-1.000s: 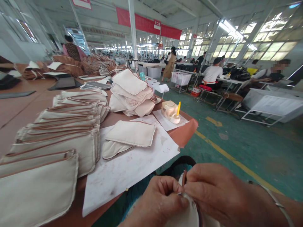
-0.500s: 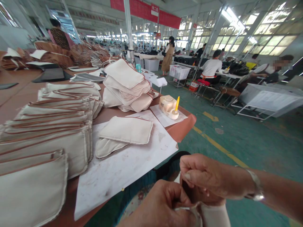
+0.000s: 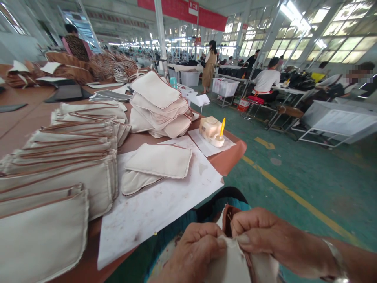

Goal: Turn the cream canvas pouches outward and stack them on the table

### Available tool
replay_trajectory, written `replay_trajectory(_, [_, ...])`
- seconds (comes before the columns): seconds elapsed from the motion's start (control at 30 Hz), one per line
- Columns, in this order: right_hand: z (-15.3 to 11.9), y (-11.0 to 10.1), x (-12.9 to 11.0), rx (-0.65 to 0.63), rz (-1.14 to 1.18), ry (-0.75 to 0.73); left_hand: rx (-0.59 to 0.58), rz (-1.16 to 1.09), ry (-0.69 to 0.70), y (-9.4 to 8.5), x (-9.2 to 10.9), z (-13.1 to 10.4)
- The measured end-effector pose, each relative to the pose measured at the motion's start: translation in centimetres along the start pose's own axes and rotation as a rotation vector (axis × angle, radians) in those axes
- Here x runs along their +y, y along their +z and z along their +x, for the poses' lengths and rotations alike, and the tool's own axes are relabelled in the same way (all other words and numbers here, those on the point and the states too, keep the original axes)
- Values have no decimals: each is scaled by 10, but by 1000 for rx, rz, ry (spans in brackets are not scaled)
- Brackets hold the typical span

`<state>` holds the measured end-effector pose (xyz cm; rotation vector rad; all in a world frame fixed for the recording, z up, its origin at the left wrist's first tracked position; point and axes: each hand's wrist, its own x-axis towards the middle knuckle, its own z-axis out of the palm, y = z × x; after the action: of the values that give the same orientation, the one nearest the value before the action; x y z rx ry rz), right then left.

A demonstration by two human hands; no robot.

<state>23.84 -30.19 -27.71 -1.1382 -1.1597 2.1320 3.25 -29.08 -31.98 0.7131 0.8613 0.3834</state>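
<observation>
Over my lap, a cream fabric pouch with brown edging point(image 3: 228, 261) is pinched in both hands. My left hand point(image 3: 191, 251) grips its near edge, thumb on top. My right hand point(image 3: 265, 236) is closed on the edge beside it, thumb and fingers pressed together near the brown lining. The two hands almost touch. Part of the pouch lies hidden beneath the fingers. On the white sheet point(image 3: 173, 208) to the left rest two similar flat pouches point(image 3: 159, 160), one overlapping the other.
A long row of cream pouches point(image 3: 59, 169) covers the table's left side. Behind stands a stacked pile point(image 3: 159, 102). A glue container point(image 3: 210, 129) with a yellow-handled brush point(image 3: 223, 126) sits near the table corner. White bins point(image 3: 338, 122) and seated people are across the green floor.
My right hand has moved down and right, and its thumb now presses the pouch edge beside my left thumb. The pouch has turned, showing more cream fabric. The view has shifted slightly.
</observation>
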Motion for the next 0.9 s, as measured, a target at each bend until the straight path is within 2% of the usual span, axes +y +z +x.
replay_trajectory(0.1, [-1,4,10,1,209,16,27,-74,-17,1,-5,3])
replay_trajectory(0.23, [0,7,20,8,306,-30,61,-124,17,-1,-6,5])
replay_trajectory(0.43, [2,5,25,-18,328,-82,-53,-157,13,-5,-2,2])
replay_trajectory(0.53, [2,3,23,-34,279,-100,-122,21,52,-9,7,0])
replay_trajectory(0.57, [2,3,22,-40,261,-101,-132,118,118,-10,11,-2])
replay_trajectory(0.63, [2,2,19,-45,228,-102,-90,340,389,-12,19,-7])
replay_trajectory(0.73, [2,2,12,-47,159,-110,159,648,906,-8,26,-18])
replay_trajectory(0.77, [2,3,9,-43,131,-114,257,760,1033,-5,26,-22])
replay_trajectory(0.83, [2,5,3,-33,69,-113,402,985,1185,3,26,-28])
replay_trajectory(0.9, [2,6,-2,-23,13,-118,456,1161,1253,9,25,-30])
